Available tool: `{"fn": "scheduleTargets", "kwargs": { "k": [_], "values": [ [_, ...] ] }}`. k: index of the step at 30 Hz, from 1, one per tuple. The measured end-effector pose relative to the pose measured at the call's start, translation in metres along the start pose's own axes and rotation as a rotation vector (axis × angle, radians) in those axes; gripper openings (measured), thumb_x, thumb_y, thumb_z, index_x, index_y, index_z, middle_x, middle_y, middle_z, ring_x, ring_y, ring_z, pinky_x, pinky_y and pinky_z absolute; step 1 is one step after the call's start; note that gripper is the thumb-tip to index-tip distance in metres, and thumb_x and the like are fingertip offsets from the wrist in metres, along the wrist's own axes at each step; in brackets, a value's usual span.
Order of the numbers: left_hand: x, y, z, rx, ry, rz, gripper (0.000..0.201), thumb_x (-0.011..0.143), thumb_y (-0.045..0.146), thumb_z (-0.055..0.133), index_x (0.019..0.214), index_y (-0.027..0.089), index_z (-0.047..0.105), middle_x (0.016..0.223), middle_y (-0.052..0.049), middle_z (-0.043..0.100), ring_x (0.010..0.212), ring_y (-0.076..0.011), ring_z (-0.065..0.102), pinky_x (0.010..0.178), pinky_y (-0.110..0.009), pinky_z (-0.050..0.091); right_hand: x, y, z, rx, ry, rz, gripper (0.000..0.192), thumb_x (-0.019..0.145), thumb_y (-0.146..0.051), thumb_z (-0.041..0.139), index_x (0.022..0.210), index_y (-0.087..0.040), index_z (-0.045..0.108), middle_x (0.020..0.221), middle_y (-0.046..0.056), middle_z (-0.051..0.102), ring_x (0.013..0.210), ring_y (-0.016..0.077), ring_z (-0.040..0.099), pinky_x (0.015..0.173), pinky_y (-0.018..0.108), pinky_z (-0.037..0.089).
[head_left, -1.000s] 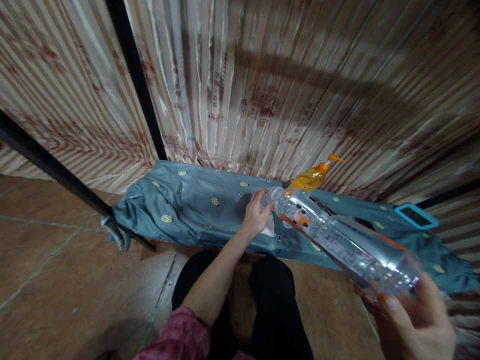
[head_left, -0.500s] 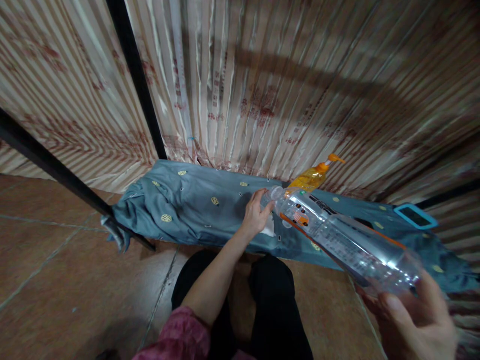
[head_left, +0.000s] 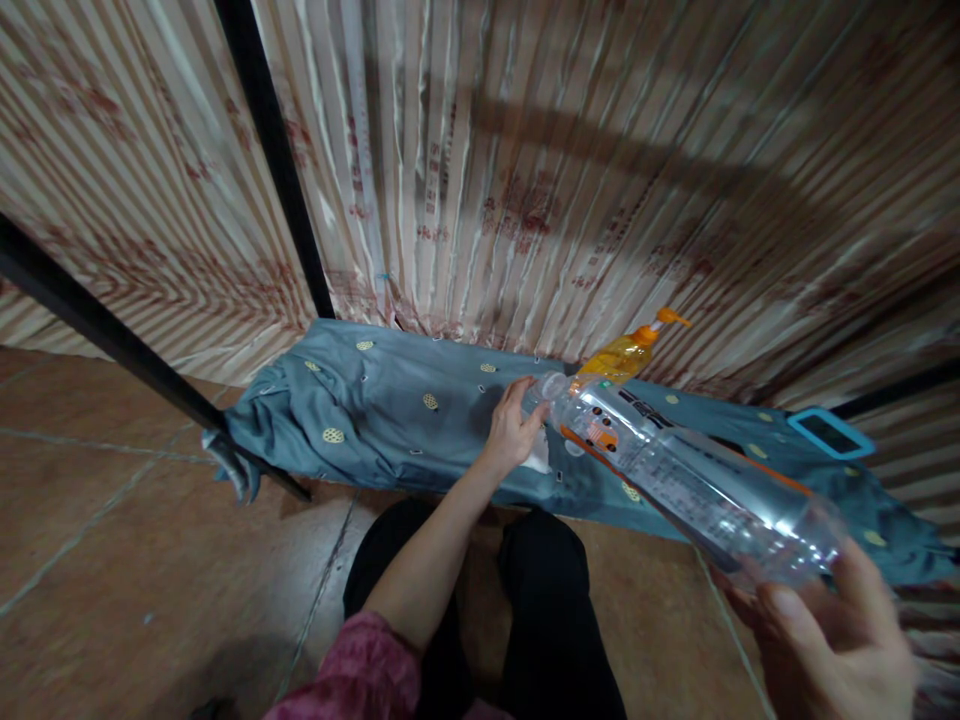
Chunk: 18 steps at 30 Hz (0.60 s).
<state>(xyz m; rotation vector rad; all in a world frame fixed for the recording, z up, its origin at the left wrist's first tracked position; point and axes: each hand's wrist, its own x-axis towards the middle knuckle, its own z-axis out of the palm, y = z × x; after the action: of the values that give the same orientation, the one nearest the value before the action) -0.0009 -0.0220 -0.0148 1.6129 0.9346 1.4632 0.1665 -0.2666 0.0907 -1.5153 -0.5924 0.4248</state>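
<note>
A large clear plastic bottle [head_left: 720,500] with an orange, black and silver label slants across the right side, its neck low and to the left. My right hand [head_left: 840,630] is closed around its base. At the neck end, my left hand [head_left: 514,430] has its fingers closed around a small clear plastic piece [head_left: 534,396]; whether this is a separate container cannot be told. Behind the bottle stands a yellow pump bottle [head_left: 619,358] with an orange pump head. Beneath my left hand lies something white [head_left: 538,458], and a small clear round piece [head_left: 575,445] is beside it.
A grey-blue cloth with pineapple prints [head_left: 390,400] covers a low bench. At its right end lies a blue-framed dark object [head_left: 832,433]. Dark metal posts [head_left: 277,150] rise at the left, and a pleated patterned curtain [head_left: 525,200] hangs behind. The floor is tiled.
</note>
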Motion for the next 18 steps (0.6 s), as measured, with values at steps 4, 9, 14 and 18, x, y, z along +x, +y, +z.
{"fn": "scheduleTargets", "kwargs": {
  "k": [4,9,14,18],
  "values": [
    [0.0,0.0002,-0.0002,0.001,0.001,-0.001,0.035,0.095,0.03,0.073,0.128,0.019,0.069,0.137,-0.016,0.074,0.133,-0.0319,0.069,0.121,-0.049,0.053,0.0001,0.0001,0.0012,0.004,-0.017,-0.015,0.102,0.059,-0.05,0.102,0.154,-0.035,0.066,0.139,0.005,0.074,0.105,0.0265,0.069,0.086,0.033,0.058],
    [-0.0001,-0.0005,-0.0004,-0.01,-0.001,0.002,0.034,0.096,0.029,0.073,0.128,0.019,0.069,0.136,-0.016,0.074,0.131,-0.0312,0.07,0.12,-0.047,0.053,0.0011,-0.0015,0.0025,-0.006,-0.021,-0.033,0.096,0.063,-0.05,0.101,0.152,-0.035,0.067,0.137,0.006,0.074,0.101,0.0257,0.068,0.082,0.033,0.058],
    [0.0004,-0.0002,-0.0008,0.006,-0.014,0.0,0.036,0.096,0.029,0.071,0.13,0.017,0.068,0.138,-0.017,0.073,0.133,-0.0322,0.069,0.121,-0.049,0.052,0.003,-0.0058,0.0052,0.012,0.024,-0.007,0.106,0.051,-0.049,0.105,0.149,-0.031,0.07,0.133,0.008,0.075,0.096,0.0237,0.068,0.075,0.029,0.06],
    [0.0005,0.0002,-0.001,0.017,-0.013,-0.008,0.035,0.095,0.028,0.072,0.129,0.019,0.069,0.137,-0.015,0.074,0.132,-0.0313,0.069,0.121,-0.048,0.052,0.0036,-0.0045,0.0042,0.012,0.01,-0.022,0.104,0.053,-0.049,0.105,0.149,-0.03,0.07,0.135,0.006,0.074,0.099,0.022,0.069,0.082,0.027,0.059]
  ]
}}
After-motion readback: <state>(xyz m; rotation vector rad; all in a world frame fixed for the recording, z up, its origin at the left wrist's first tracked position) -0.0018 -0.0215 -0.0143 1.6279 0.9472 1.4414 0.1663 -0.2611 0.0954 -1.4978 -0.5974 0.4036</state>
